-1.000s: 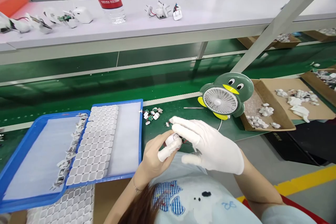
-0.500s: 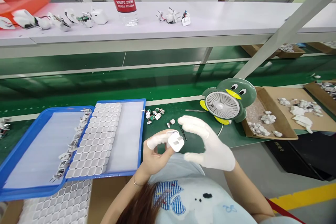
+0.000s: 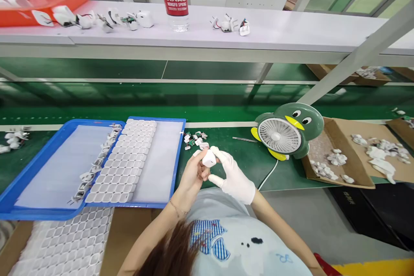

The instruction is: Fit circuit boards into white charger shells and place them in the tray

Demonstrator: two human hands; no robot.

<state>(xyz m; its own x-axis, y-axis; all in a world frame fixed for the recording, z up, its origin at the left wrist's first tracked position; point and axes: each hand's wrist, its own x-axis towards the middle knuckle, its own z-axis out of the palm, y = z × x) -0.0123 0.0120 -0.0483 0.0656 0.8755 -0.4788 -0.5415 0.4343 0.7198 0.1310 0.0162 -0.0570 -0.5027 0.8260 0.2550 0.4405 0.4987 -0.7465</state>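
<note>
A small white plug-charger casing is held between the bare thumb and fingers of my left hand. Its smooth, rounded face shows, with a small dark mark on it. My right hand wears white coverings on its fingers and palm. Its index fingertip reaches the casing's upper right edge, while the thumb stands apart below it. Just beyond my hands lies a pile of small white and green circuit parts. On my left, a blue tray carries rows of white casings.
Another blue tray has wired parts along its right edge. A penguin-shaped fan and thin metal tool lie ahead right, beside a cardboard box of white pieces. The shelf holds a water bottle and red bin.
My right hand has come in from the right to the casing, its fingers closer together. The casing is turned, so its metal-marked face no longer shows. The view has shifted left.
</note>
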